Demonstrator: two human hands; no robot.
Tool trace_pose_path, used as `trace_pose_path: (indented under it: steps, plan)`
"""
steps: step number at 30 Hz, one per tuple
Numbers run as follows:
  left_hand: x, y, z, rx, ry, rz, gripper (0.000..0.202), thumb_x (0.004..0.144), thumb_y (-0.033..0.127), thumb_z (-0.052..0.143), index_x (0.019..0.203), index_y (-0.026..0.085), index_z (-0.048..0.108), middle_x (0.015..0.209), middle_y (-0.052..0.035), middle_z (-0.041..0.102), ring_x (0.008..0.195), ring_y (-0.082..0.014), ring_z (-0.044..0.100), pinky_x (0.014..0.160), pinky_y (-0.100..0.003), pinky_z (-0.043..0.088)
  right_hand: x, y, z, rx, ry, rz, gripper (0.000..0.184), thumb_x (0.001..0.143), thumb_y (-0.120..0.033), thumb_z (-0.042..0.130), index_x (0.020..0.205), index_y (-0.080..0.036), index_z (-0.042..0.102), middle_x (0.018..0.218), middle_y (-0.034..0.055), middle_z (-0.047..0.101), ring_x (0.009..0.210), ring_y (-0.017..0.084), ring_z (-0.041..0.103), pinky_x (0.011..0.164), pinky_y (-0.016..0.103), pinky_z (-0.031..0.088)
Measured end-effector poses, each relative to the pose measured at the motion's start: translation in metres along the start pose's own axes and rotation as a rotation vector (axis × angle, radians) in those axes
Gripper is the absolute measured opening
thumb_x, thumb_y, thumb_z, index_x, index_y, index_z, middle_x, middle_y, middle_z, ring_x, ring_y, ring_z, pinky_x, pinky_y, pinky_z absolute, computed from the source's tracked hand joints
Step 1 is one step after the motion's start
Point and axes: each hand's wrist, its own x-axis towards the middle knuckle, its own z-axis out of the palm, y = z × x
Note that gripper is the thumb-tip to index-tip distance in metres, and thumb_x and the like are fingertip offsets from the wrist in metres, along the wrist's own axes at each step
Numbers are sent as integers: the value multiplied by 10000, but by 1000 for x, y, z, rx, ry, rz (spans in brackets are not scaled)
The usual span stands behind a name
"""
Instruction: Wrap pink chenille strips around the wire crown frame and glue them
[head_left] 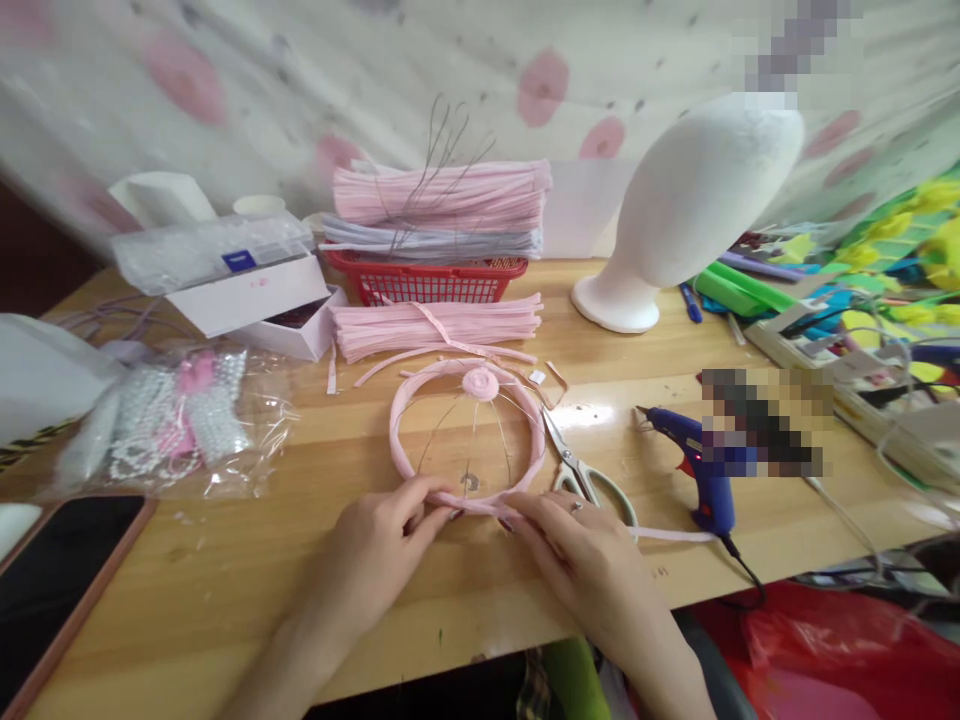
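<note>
Over a wooden table (337,430), fingertips of L hand (382,530) & R hand (581,545) pinch the near rim of a pink-wrapped wire hoop (395,435), prob. light, springy & soft-skinned, best held by its padded rim, not the coiled rosette (480,382), w/ scissors (570,466) & glue gun (712,490) to its R.

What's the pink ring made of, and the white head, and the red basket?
The pink ring seems covered in fabric or fuzzy strips: dull, soft-looking surface; its core is hidden. The white head is probably foam: it's dull, without glassy shine. The red basket looks like plastic: smooth, stiff walls with even rows of holes.
</note>
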Motion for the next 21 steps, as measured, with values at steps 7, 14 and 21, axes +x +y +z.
trace_pose_path:
  steps: [7,14,21]
  plan:
    - [-5,-28,-18,206,111,80,307,969,324,485,1022,323,787,937,-11,836,737,-244,781,614,-302,536,-9,-1,8,-102,-40,-63,404,1019,-116,428,1391,-220,545,850,47,736,710,210,695,618,304,530]
    - [-33,-20,-24,-61,468,120,202,915,305,621,1038,282,780,421,108,483,351,-90,440,447,-190,398,-8,-11,14,-65,-120,-145,668,907,37,422,1510,-249,428,939,54,732,787,218,683,698,346,568]
    - [-29,17,-1,-521,341,137,141,864,256,706,957,272,811,735,24,745,573,-99,636,545,-163,513,-11,-20,12,-27,-136,-179,742,918,39,407,1580,-288,325,937,53,717,768,225,664,682,361,572]
